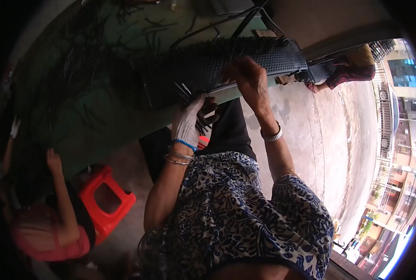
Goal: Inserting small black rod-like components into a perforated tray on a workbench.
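A green counter (119, 128) ran in from the upper left, dark strips (159, 28) strewn over its far part. A black tray (282, 58) lay along its near edge. Pale concrete floor (306, 130) spread to the right, towards a street with buildings (397, 184); at left stood a red stool (87, 198), beside a co-worker in a pinkish-red top (72, 245).

Shadow swallowed much of the counter's left side, and the lens rim cut off the co-worker. The right hand (251, 77) was over the tray's near side, fingers bent and blurred; whether they pinched anything, or touched the tray, I could not tell. The left hand (187, 119) was closed around a bundle of dark rods (202, 125), just off the counter's edge, the rods jutting out above and below the fist.

Its glove was ribbed, whitish knit with a blue cuff, darker at the fingers, above metal bangles (177, 161). The tray's surface was closely dotted and bristled along its far side. The rods were thin and straight, some catching light.
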Demonstrator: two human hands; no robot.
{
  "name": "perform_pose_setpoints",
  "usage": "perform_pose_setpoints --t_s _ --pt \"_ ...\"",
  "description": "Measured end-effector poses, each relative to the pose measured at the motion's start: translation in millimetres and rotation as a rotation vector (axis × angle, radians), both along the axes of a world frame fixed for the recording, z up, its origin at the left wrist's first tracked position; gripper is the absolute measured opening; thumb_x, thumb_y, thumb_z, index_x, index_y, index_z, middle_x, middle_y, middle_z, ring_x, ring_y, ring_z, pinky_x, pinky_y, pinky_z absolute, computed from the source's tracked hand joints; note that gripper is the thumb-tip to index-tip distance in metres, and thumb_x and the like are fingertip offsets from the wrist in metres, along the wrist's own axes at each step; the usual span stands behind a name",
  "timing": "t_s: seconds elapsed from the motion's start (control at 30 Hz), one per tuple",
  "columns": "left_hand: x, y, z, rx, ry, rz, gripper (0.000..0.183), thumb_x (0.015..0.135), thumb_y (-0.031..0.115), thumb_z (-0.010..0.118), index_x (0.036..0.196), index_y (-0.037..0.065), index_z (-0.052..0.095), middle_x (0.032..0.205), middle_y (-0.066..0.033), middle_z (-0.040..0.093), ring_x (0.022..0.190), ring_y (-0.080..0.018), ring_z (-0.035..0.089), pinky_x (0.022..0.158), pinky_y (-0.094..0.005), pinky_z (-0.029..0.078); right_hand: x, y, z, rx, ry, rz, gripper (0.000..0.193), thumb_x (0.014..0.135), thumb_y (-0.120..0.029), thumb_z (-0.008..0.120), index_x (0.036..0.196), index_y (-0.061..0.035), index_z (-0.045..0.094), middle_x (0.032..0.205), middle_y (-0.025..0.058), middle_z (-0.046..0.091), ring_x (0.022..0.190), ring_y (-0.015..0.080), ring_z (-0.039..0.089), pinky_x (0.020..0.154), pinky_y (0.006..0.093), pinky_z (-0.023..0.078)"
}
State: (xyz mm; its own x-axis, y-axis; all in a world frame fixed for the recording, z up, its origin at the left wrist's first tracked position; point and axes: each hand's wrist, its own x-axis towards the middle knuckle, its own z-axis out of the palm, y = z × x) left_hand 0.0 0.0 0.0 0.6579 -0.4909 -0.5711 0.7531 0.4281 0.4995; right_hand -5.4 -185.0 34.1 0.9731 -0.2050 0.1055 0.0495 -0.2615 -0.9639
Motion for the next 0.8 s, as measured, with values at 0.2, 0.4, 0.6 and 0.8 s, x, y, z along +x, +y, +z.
perform_pose_setpoints --t_s 0.2,0.4,0.6,0.8 --pt "4.0 -8.7 -9.6 -0.110 0.094 -0.016 0.022 0.090 0.019 0.065 0.106 0.005 0.062 0.094 -0.0114 0.068 0.083 -0.0231 0.068 0.067 -0.0384 0.059 35.6 4.5 -2.6 -0.539 -0.375 -0.447 0.006 0.089 -0.002 0.061 0.092 0.0004 0.056 0.077 0.0100 0.067 0.068 0.0153 0.066 0.061 0.0265 0.049" --pt "-0.4 -6.1 -9.2 -0.111 0.140 0.015 0.018 0.092 0.018 0.063 0.102 0.004 0.061 0.090 -0.0080 0.066 0.080 -0.0203 0.066 0.068 -0.0378 0.059 49.1 -4.8 -16.0 -0.582 -0.379 -0.413 0.007 0.090 -0.003 0.060 0.094 -0.0006 0.056 0.075 0.0103 0.067 0.066 0.0173 0.067 0.060 0.0275 0.049" --pt "-5.4 -3.8 -6.8 -0.098 0.123 0.035 0.015 0.092 0.019 0.062 0.100 0.006 0.062 0.085 -0.0047 0.064 0.075 -0.0167 0.064 0.066 -0.0347 0.059 45.1 -3.7 -11.9 -0.676 -0.357 -0.387 0.007 0.091 -0.004 0.059 0.093 -0.0003 0.054 0.073 0.0100 0.067 0.064 0.0200 0.067 0.058 0.0287 0.050" --pt "-5.7 -1.4 1.0 -0.090 0.122 0.040 0.014 0.092 0.020 0.063 0.098 0.008 0.063 0.080 -0.0022 0.062 0.070 -0.0149 0.062 0.064 -0.0320 0.057 45.7 -10.6 -8.1 -0.729 -0.372 -0.322 0.006 0.091 -0.004 0.058 0.094 -0.0005 0.054 0.070 0.0100 0.066 0.064 0.0221 0.067 0.057 0.0300 0.050"
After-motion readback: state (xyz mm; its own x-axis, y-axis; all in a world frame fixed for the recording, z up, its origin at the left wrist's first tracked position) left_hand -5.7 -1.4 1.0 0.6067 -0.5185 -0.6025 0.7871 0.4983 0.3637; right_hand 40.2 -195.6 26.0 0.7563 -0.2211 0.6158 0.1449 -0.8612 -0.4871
